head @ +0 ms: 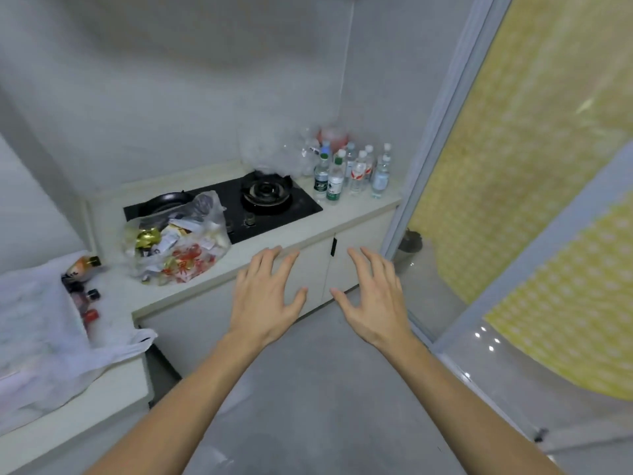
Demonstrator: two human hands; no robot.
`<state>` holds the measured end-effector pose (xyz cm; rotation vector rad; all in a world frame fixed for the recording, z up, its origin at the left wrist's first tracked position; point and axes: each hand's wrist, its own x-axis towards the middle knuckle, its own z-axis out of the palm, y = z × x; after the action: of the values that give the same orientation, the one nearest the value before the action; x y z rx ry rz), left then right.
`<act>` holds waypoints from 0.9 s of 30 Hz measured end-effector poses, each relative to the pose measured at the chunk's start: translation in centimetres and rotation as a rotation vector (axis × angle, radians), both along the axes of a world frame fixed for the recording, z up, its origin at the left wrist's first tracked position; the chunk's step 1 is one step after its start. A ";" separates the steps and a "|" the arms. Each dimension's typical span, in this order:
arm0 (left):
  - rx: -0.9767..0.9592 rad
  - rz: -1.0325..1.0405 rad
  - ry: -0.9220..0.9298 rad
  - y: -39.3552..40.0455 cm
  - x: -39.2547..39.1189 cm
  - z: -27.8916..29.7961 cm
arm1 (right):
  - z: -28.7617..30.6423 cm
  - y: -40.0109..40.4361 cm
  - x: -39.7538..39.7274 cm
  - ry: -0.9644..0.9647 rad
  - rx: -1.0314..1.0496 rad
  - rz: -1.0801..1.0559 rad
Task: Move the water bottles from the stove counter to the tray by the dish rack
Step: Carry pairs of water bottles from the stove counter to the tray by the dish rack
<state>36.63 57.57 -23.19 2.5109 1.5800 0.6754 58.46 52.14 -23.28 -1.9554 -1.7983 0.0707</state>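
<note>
Several clear water bottles (356, 173) stand upright in a cluster at the far right end of the stove counter (363, 209), some with green labels, some with red ones. My left hand (269, 296) and my right hand (373, 299) are stretched out in front of me, fingers spread, holding nothing. Both hover over the floor before the cabinet doors, well short of the bottles. No tray or dish rack is in view.
A black gas hob (267, 200) lies left of the bottles, with a dark pan (168, 202) and a full plastic bag (178, 245) beside it. Clear plastic wrap (270, 149) is heaped behind. A white bag with small jars (44, 323) sits at left. A sliding glass door (445, 166) stands at right.
</note>
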 end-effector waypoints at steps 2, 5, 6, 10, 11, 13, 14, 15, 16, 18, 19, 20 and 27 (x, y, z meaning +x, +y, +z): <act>0.008 -0.025 0.010 3.1 1.7 -0.2 | -0.2 2.3 1.5 0.016 0.009 -0.020; 0.005 -0.057 0.002 7.9 4.8 -0.7 | -0.8 6.2 4.4 0.026 0.026 -0.043; -0.002 -0.066 0.003 9.5 5.9 -0.9 | -1.1 7.6 5.5 0.025 0.025 -0.053; -0.022 -0.095 0.032 16.0 11.1 -1.8 | -2.4 13.8 10.6 0.040 0.012 -0.086; -0.020 -0.095 0.036 17.8 12.5 -1.9 | -2.7 15.6 12.0 0.042 0.012 -0.090; -0.021 -0.090 0.045 21.6 15.4 -2.0 | -3.1 19.4 15.1 0.041 0.012 -0.088; -0.031 -0.086 0.051 23.5 16.8 -2.1 | -3.2 21.3 16.7 0.037 0.003 -0.084; -0.044 -0.080 0.058 25.3 18.3 -2.0 | -3.3 23.2 18.3 0.036 -0.013 -0.081; -0.055 -0.072 0.063 27.1 19.7 -2.0 | -3.2 25.0 19.7 0.041 -0.032 -0.079; -0.061 -0.065 0.055 30.6 22.8 -1.8 | -3.0 28.5 22.7 0.054 -0.042 -0.062; -0.059 -0.065 0.053 32.3 24.3 -1.7 | -2.9 30.2 24.2 0.052 -0.039 -0.048; -0.056 -0.063 0.054 34.0 25.9 -1.7 | -2.7 31.9 25.7 0.040 -0.044 -0.034; -0.103 -0.071 0.005 43.8 34.3 -2.4 | -3.6 42.7 34.1 0.033 -0.110 -0.012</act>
<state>70.97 101.42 -25.60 2.4827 1.4787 0.5643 92.56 94.81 -26.83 -2.0288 -1.7958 0.2003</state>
